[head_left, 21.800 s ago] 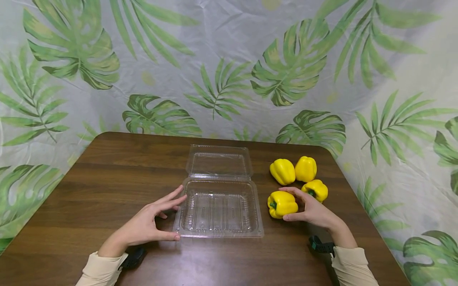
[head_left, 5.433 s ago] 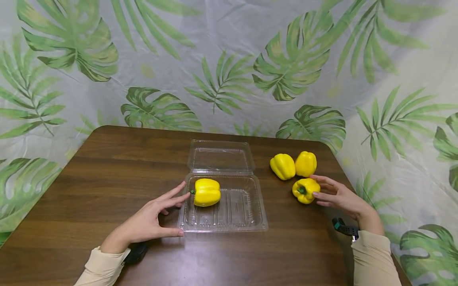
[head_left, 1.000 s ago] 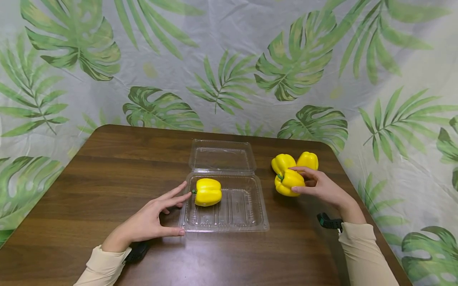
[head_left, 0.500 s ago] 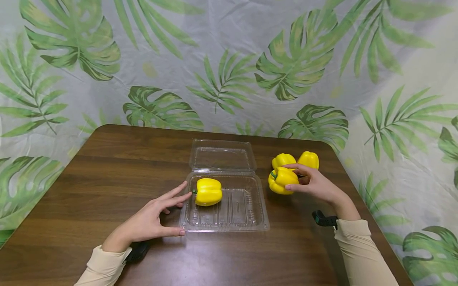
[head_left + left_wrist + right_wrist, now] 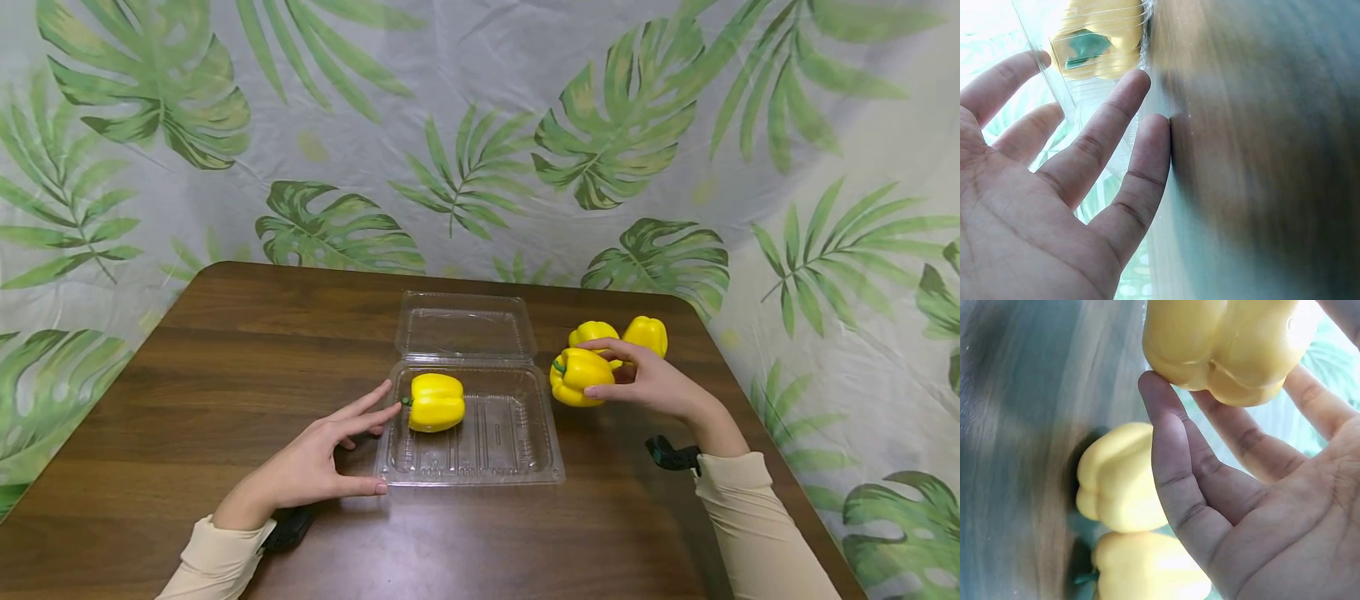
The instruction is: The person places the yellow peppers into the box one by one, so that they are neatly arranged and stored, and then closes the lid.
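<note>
Near container [image 5: 495, 442], held pepper [image 5: 585, 379], stem [image 5: 558, 367] leftward, axis crosswise

Two bare hands, left hand [image 5: 311, 467] and right hand [image 5: 660, 385], slim fingers. Long sleeves, plain cream/beige: left sleeve [image 5: 202, 577] with a wide cuff [image 5: 234, 537], right sleeve [image 5: 768, 533] same fabric, lengthwise wrinkles, broad band-like cuff [image 5: 735, 473]. Right wrist has a black strap [image 5: 678, 458], looks smooth, with a small teal-green patch at its outer end. Left wrist has a black wrist device [image 5: 287, 529], rounded and bulky, partly hidden, details too dark to read. Wrist views show palm lines and joint creases on both hands.
</note>
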Action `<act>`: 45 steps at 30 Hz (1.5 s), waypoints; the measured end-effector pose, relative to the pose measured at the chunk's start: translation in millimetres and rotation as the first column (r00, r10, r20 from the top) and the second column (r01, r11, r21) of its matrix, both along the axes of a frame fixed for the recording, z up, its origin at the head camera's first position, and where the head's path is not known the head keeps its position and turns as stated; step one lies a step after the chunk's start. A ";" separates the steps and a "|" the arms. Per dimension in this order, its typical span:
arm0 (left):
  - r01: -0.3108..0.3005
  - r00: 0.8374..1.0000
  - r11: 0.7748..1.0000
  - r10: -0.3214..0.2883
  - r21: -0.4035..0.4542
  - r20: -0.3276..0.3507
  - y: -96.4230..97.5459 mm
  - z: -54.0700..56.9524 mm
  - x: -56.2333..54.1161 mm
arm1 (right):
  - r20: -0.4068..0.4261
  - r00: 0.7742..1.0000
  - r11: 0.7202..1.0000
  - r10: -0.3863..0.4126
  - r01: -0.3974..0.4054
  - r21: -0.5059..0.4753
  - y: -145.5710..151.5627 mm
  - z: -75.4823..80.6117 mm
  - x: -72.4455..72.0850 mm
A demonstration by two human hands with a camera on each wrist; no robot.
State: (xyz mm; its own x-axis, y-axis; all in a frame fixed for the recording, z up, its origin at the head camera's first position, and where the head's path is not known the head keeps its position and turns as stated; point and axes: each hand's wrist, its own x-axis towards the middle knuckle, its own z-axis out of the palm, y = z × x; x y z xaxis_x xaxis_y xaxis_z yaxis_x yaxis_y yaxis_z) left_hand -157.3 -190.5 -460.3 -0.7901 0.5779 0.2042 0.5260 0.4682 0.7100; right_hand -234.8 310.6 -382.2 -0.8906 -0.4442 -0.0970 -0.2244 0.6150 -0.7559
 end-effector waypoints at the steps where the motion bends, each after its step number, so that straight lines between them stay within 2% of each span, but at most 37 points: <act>1: -0.001 1.000 1.000 0.001 -0.001 -0.001 0.0 0.0 0.0 | -0.003 1.000 1.000 0.002 -0.002 0.003 -1.7 1.5 0.5; 10: -0.006 1.000 1.000 0.006 -0.009 0.002 -0.5 -0.1 0.1 | -0.061 0.998 0.999 0.027 -0.025 0.030 -14.5 8.7 0.0; 21: -0.005 1.000 1.000 0.005 -0.009 -0.001 -0.7 -1.3 -0.2 | -0.066 0.997 0.998 0.030 -0.025 0.062 -25.3 14.7 -0.2; 30: -0.008 1.000 1.000 0.008 -0.012 0.010 -0.9 -0.9 0.6 | -0.109 0.991 0.995 0.074 -0.065 0.078 -36.9 17.8 -1.2; 39: -0.009 1.000 1.000 0.009 -0.015 0.004 -0.5 -0.1 0.9 | -0.082 0.995 0.992 0.064 -0.054 0.111 -49.5 25.4 -2.9; 45: -0.010 1.000 1.000 0.010 -0.017 0.004 -0.9 0.3 0.5 | -0.094 0.991 0.989 0.095 -0.083 0.122 -57.7 30.8 -7.6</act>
State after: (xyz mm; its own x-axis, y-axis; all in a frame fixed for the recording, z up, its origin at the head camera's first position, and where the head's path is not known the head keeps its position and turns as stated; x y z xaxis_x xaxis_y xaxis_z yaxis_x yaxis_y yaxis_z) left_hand -156.8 -191.5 -460.0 -0.7963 0.5737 0.1917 0.5189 0.4850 0.7039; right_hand -242.4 252.8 -351.4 -0.8559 -0.5129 -0.0658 -0.3528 0.6722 -0.6509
